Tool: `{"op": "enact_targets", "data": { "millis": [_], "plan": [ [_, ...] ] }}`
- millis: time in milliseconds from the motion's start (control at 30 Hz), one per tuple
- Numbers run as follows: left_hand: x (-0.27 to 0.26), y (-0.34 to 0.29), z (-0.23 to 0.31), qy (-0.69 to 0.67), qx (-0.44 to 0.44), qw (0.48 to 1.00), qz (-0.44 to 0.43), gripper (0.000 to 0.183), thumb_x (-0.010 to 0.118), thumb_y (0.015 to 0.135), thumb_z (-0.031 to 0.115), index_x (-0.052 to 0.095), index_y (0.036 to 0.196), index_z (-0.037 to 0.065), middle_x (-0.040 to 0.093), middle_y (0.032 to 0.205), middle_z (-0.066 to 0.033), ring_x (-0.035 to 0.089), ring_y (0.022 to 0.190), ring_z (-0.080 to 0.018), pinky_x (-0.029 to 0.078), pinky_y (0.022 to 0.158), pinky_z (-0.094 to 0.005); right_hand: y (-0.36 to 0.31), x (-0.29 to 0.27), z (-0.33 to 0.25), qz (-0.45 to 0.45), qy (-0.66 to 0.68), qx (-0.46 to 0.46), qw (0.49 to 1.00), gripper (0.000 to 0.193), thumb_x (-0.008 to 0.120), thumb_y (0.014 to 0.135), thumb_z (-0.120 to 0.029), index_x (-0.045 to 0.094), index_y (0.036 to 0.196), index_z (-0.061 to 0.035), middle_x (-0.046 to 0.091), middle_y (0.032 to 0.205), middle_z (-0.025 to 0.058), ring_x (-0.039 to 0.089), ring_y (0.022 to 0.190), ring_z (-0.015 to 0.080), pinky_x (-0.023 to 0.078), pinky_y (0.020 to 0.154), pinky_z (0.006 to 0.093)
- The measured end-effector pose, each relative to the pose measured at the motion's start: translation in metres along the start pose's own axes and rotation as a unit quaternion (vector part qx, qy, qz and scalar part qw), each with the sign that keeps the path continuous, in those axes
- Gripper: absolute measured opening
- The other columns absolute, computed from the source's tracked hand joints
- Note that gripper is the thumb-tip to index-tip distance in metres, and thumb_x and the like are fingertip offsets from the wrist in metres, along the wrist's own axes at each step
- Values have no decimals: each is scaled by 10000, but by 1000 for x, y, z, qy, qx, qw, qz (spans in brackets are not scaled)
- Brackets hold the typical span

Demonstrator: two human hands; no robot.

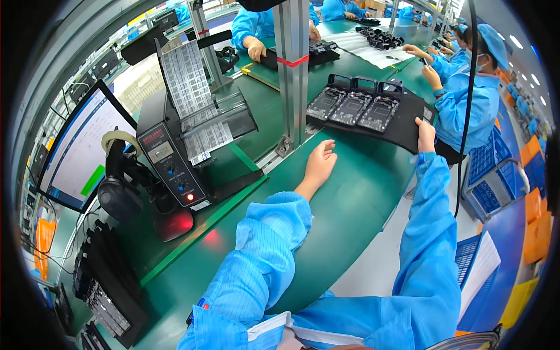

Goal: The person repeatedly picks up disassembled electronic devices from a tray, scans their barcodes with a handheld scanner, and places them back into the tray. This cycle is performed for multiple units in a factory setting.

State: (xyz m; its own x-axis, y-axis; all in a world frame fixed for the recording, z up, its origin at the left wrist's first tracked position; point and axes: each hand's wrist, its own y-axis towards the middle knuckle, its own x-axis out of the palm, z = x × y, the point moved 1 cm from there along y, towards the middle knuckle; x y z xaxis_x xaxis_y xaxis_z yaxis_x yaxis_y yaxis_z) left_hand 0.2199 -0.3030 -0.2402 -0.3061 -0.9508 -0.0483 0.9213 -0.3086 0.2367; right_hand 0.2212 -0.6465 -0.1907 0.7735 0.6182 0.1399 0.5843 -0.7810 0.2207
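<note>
Right hand grips a black tray holding three open devices; left hand rests open beside a label dispenser's white strip.

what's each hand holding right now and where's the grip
Right hand grips the black tray of three devices at its near right edge. Left hand holds nothing, resting on the green belt.

A flat monitor stands at the far left, its screen white with a green patch. Beside it, a strip of white labels rises from the black label dispenser, whose small display looks pale grey, perhaps unlit.
</note>
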Motion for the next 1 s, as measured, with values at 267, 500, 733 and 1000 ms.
{"op": "enact_targets", "data": {
  "millis": [267,500,733,1000],
  "plan": [
    [-9,3,-4,11,38,999,-5,288,497,742,58,509,1024,-5,561,987,-103,539,923,-179,426,816,-276,-25,159,22,95,-78,-22,992,235,574,700,-130,524,736,97,564,718,185,546,660,261,438,605,354],
    [-1,1,6,130,83,987,-48,267,497,725,62,531,978,-16,548,966,-122,545,869,-216,432,803,-295,-20,237,48,-232,-382,-72,892,677,512,775,-382,353,1070,206,494,986,365,511,981,388,405,835,380],
    [-9,7,-4,139,110,984,11,87,434,681,23,497,721,-21,534,771,-180,522,735,-305,421,643,-351,-130,229,30,-49,72,-145,986,178,533,758,-96,597,892,2,590,730,51,535,670,136,426,624,254],
    [-26,-80,-18,8,67,983,168,226,491,772,78,524,985,10,550,890,-90,535,808,-170,433,716,-270,-227,201,-14,-129,142,-120,974,140,456,788,-11,515,915,-24,386,536,-60,301,475,19,236,424,202]
  ]
}}
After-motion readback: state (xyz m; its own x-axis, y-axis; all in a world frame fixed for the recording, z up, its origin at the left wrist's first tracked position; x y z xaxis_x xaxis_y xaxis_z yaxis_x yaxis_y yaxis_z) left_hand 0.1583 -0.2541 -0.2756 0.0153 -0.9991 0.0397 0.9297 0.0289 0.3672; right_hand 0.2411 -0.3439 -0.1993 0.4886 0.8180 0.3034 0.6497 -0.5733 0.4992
